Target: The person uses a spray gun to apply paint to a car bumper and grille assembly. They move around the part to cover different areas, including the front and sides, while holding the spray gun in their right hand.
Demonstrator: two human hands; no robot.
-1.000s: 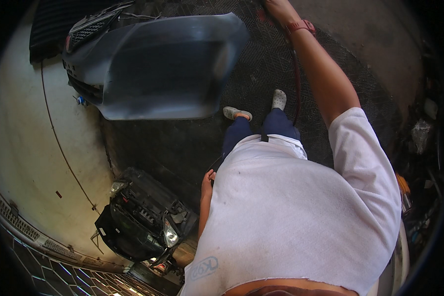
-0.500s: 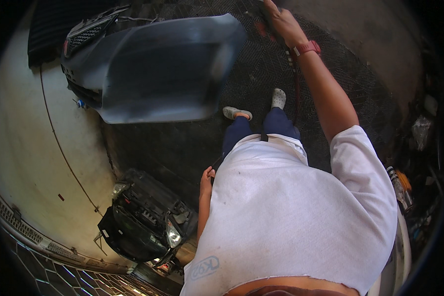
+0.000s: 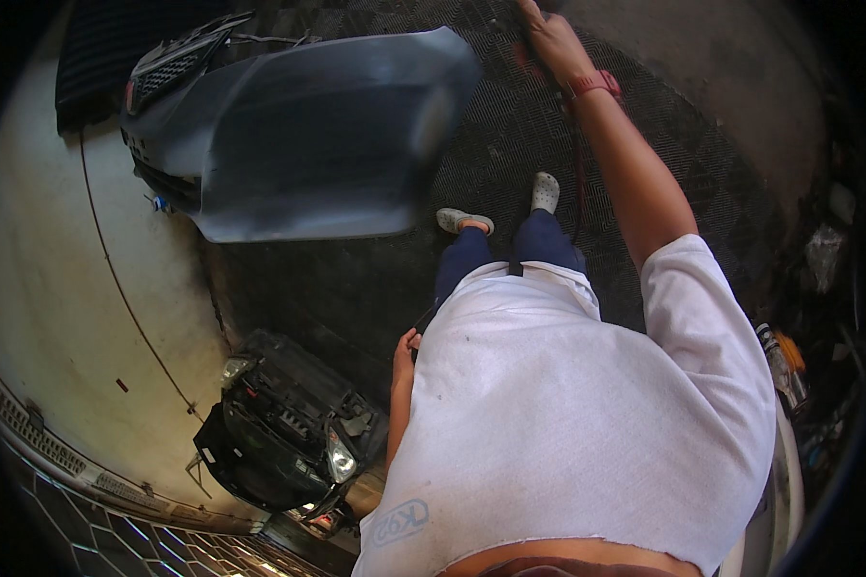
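My right arm reaches far out to the top of the view, a red watch on its wrist. My right hand is closed round a dark hand tool cut off by the upper edge, its kind unclear. A reddish blur shows by it, and a thin dark red hose hangs below the wrist. Left of that hand, apart from it, is a large grey car bonnet with a dull, smooth surface. Low beside my hip, my left hand has its fingers curled; a thin dark line runs near them, and what they hold is unclear.
A dark car front with its headlights stands at the lower left. A pale wall runs along the left side. Dark patterned mats cover the floor under my feet. Assorted clutter lines the right side.
My right hand and wrist have shifted slightly up and to the left, still gripping the dark tool. My left hand and the bonnet stay almost where they were.
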